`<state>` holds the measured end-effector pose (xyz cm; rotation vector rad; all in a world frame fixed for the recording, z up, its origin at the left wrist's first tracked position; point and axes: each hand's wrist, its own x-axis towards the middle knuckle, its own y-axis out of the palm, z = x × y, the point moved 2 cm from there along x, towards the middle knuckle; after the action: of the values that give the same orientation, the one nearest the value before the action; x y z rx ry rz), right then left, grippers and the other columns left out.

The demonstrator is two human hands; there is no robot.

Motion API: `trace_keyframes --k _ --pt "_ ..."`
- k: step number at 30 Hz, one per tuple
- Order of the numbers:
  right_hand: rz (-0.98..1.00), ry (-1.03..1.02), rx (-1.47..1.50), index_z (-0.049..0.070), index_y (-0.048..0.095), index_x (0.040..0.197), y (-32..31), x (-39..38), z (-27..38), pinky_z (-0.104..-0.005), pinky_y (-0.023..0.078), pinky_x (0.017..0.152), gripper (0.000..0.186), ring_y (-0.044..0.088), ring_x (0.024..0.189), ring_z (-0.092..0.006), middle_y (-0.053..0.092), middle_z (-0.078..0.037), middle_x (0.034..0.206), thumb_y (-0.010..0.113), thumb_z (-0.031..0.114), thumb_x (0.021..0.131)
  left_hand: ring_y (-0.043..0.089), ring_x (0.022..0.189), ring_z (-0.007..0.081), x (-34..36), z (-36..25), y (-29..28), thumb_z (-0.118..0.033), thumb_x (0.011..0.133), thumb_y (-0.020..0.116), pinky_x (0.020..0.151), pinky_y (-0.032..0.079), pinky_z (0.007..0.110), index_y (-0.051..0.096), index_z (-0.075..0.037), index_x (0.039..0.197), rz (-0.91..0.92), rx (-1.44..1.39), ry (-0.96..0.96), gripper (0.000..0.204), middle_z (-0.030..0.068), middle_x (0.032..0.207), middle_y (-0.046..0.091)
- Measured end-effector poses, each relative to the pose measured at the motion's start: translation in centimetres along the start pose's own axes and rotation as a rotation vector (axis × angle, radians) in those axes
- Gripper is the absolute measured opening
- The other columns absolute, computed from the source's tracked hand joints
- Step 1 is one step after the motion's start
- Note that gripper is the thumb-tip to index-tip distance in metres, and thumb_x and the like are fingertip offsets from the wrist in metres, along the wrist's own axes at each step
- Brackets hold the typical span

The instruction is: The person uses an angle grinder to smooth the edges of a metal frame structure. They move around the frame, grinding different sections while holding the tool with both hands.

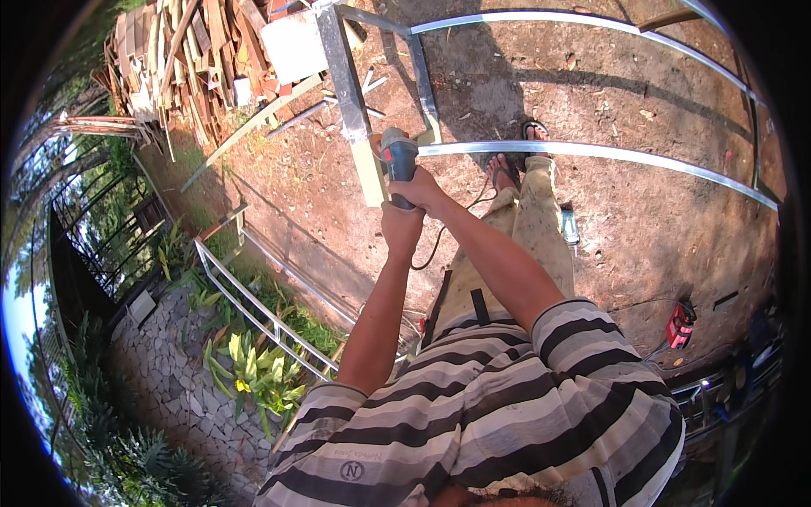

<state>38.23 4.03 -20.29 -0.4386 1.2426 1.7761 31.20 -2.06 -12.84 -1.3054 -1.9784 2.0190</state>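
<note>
Both my hands are closed round the body of a corded angle grinder [399, 158], blue-grey with a red switch. My left hand [401, 218] wraps its rear end, and my right hand [421, 189] grips just ahead of it. The grinder's head points away from me, at the corner of a metal frame [345, 84]. Beside it runs a pale, yellowish end section [367, 173] of the frame's bar. I cannot make out the disc or whether it touches the metal. A black cord [438, 247] curves down from the tool past my leg.
A shiny metal rail [591, 149] crosses in front of my sandalled feet; another rail [541, 17] lies beyond. Scrap wood [186, 59] is piled far left. A welded metal frame [253, 300] stands near plants at left. A red device [680, 326] sits on the dirt at right.
</note>
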Motion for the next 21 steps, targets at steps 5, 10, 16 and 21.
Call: trace_keyframes --k 5,10,16,21 --pt "-0.088 -0.063 -0.032 0.0 0.064 0.121 0.3 -0.2 0.2 -0.0347 0.055 0.083 0.049 0.068 0.094 -0.0201 0.069 -0.011 0.106 0.079 0.017 0.077 0.07 0.102 0.0457 -1.0 -2.5 -1.7 -0.04 0.074 0.084 0.089 0.054 0.051 0.053 0.006 0.114 0.09 0.016 -0.083 0.068 0.0297 0.105 0.07" --pt "-0.117 -0.08 -0.125 -0.003 0.062 0.121 0.3 0.7 0.2 -0.0352 0.055 0.084 0.053 0.069 0.095 -0.0204 0.069 -0.013 0.107 0.08 0.019 0.077 0.069 0.103 0.0468 -0.8 -2.5 -1.6 -0.039 0.075 0.083 0.09 0.053 0.052 0.052 0.006 0.114 0.084 -0.029 -0.071 0.067 0.0302 0.106 0.07" --pt "-0.073 -0.053 -0.127 -0.004 0.062 0.122 0.3 -0.3 1.2 -0.0352 0.055 0.085 0.056 0.069 0.096 -0.0208 0.07 -0.014 0.107 0.081 0.02 0.075 0.069 0.104 0.0467 -0.7 -2.3 -1.6 -0.037 0.074 0.083 0.09 0.053 0.052 0.053 0.006 0.115 0.095 -0.045 -0.108 0.067 0.0305 0.107 0.069" --pt "-0.149 -0.118 -0.159 -0.009 0.061 0.115 0.3 0.3 -0.3 -0.0377 0.056 0.08 0.065 0.072 0.091 -0.0271 0.071 -0.019 0.102 0.084 0.029 0.068 0.069 0.103 0.0462 -1.3 -1.9 -1.7 -0.038 0.074 0.084 0.09 0.053 0.052 0.053 0.006 0.114 0.092 -0.046 -0.083 0.068 0.0304 0.107 0.069"
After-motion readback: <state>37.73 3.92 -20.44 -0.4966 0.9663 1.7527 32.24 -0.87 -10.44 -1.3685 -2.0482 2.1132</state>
